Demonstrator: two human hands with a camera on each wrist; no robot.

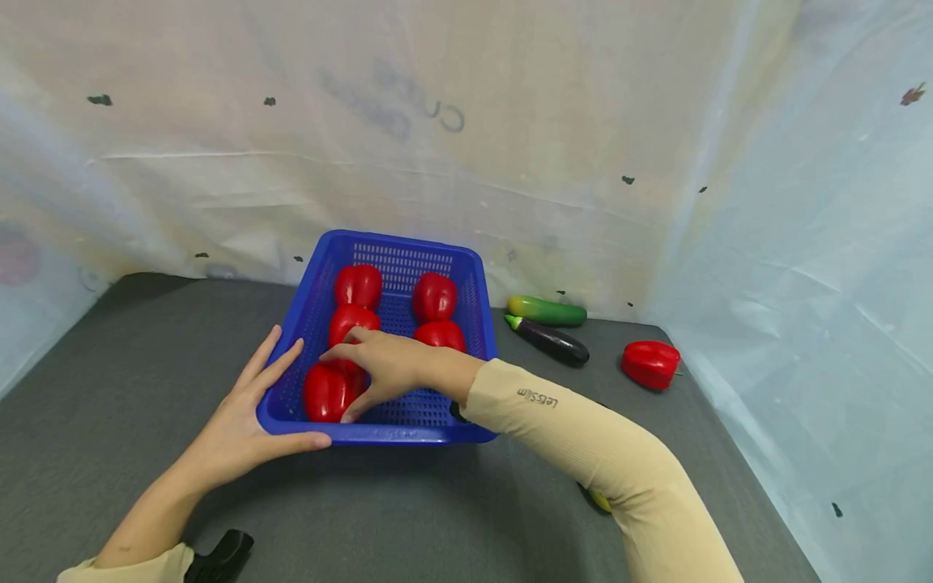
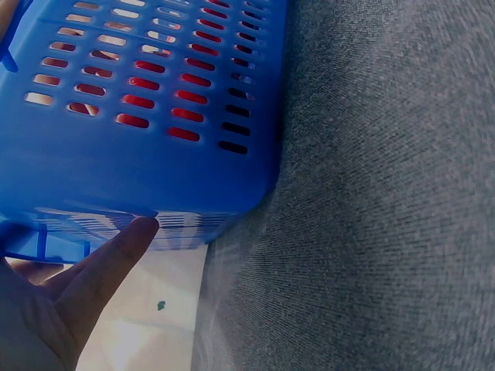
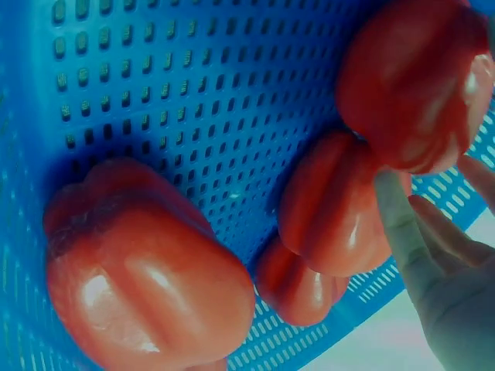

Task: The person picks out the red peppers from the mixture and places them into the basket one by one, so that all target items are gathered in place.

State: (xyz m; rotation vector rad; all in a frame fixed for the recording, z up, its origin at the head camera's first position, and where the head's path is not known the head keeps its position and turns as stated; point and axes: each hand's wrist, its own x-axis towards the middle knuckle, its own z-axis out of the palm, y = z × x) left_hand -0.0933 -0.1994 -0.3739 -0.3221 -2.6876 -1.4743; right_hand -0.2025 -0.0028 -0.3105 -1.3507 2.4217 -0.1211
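Note:
A blue plastic basket (image 1: 379, 436) with slotted walls holds several red bell peppers (image 1: 435, 296). My left hand (image 1: 236, 425) is spread around its near left corner, thumb along the front rim and straight fingers against the left side. In the left wrist view one finger (image 2: 108, 274) touches the outer wall. Inside the basket, my right hand (image 1: 389, 366) arches over the front-left bell pepper (image 1: 326, 394), thumb at its near side and fingers at its far side. In the right wrist view, the extended fingers (image 3: 402, 232) lie by the peppers without closing around one.
Right of the basket lie a green zucchini (image 1: 547, 311) and a dark eggplant (image 1: 550, 340). Another red bell pepper (image 1: 650, 364) is near the table's right edge. A yellow item (image 1: 601, 500) shows partly behind my right sleeve. Plastic sheeting (image 1: 466, 121) hangs behind the grey table (image 1: 408, 518).

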